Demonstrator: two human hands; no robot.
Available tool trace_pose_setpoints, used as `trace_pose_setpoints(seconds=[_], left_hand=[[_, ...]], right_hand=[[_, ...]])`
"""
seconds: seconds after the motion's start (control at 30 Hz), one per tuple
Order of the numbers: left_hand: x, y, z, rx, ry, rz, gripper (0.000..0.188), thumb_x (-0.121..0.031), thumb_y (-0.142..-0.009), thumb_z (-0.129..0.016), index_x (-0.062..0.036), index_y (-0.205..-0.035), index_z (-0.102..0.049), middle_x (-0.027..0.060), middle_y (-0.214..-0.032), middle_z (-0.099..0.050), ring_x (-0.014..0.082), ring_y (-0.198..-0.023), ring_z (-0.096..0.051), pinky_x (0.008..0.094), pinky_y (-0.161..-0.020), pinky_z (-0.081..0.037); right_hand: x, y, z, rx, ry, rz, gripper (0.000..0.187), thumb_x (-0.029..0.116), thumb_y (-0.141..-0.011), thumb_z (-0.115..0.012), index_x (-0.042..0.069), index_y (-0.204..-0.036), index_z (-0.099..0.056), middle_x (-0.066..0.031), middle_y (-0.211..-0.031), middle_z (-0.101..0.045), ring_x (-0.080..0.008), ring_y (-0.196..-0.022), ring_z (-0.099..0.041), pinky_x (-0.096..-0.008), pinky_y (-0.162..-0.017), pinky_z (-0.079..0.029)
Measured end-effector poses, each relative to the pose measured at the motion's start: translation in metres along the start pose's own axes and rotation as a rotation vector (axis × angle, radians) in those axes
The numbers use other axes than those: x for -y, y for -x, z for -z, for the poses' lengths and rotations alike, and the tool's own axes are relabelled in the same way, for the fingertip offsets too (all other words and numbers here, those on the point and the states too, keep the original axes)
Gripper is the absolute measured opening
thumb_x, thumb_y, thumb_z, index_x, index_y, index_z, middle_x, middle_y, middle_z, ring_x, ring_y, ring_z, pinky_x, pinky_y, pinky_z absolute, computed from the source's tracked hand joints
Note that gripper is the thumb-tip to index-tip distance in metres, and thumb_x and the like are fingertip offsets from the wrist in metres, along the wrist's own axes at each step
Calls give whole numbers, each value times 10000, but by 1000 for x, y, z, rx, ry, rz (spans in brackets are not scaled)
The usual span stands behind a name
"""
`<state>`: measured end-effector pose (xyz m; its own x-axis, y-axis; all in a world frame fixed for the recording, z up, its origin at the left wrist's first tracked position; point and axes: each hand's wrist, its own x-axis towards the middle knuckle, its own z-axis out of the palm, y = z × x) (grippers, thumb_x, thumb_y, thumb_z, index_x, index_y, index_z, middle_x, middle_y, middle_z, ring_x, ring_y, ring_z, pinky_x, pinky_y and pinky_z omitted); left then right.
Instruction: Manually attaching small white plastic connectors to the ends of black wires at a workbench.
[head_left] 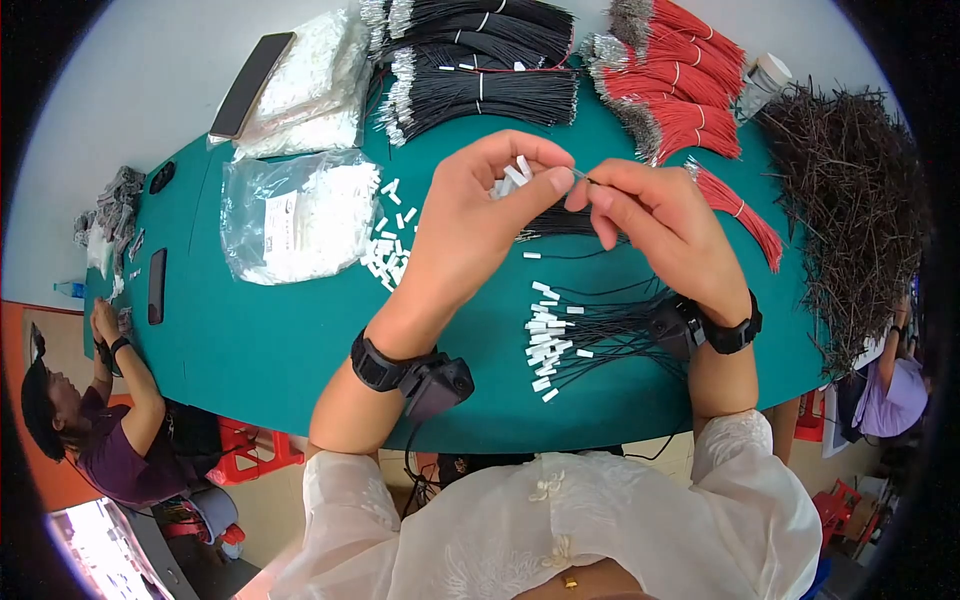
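Note:
Above the middle of the green table, my two hands meet at the fingertips. My left hand [478, 205] is closed, with several small white plastic connector housings [515, 176] cupped in its curled fingers. Its thumb and forefinger pinch at the end of a thin wire; what sits right at the tips is too small to make out. My right hand [665, 215] pinches a thin black wire [592, 181] close to that end. Below the hands lies a fan of black wires [625, 325] with white housings [545, 345] on their left ends. More black wires [575, 222] lie partly hidden behind my hands.
Loose white housings [385, 258] spill beside an opened clear bag [300, 215]. Behind it, a phone [252, 85] rests on more bags [320, 60]. Bundled black wires [490, 95], red wires [690, 75] and a brown heap [845, 200] line the far side. A co-worker [110, 420] sits at left.

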<state>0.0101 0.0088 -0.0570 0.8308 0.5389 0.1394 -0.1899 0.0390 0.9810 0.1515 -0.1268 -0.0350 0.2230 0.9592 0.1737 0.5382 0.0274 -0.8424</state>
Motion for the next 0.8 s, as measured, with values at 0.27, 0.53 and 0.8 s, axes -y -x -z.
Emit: trace_pose_setpoints(seconds=[0.27, 0.53, 0.8], left_hand=[[4, -1, 0, -42, -46, -13, 109, -128, -870, -678, -29, -913, -663, -76, -740, -548, -6, -584, -365, 178, -508, -250], [5, 0, -2, -91, -59, -37, 107, -128, -874, -677, -27, -903, -666, -82, -740, -545, -10, -577, -360, 174, -501, -244], [10, -3, 4, -9, 271, 99, 188, -147, -933, -583, -6, -1054, -613, -19, -829, -566, 19, -622, -386, 177, -523, -273]], right_hand=[[5, 0, 0, -28, -76, 0, 220, 139, -976, -476, -4, -973, -642, 1, -625, -540, -35, -575, -479, -199, -499, -340], [-2, -2, -1, -127, -158, -58, 183, 138, -947, -565, -25, -928, -646, 9, -644, -532, -31, -581, -463, -191, -511, -337], [-7, -5, -1, -274, -111, 5, 101, 62, -896, -631, -38, -909, -638, 49, -748, -549, -5, -637, -428, -173, -554, -329]])
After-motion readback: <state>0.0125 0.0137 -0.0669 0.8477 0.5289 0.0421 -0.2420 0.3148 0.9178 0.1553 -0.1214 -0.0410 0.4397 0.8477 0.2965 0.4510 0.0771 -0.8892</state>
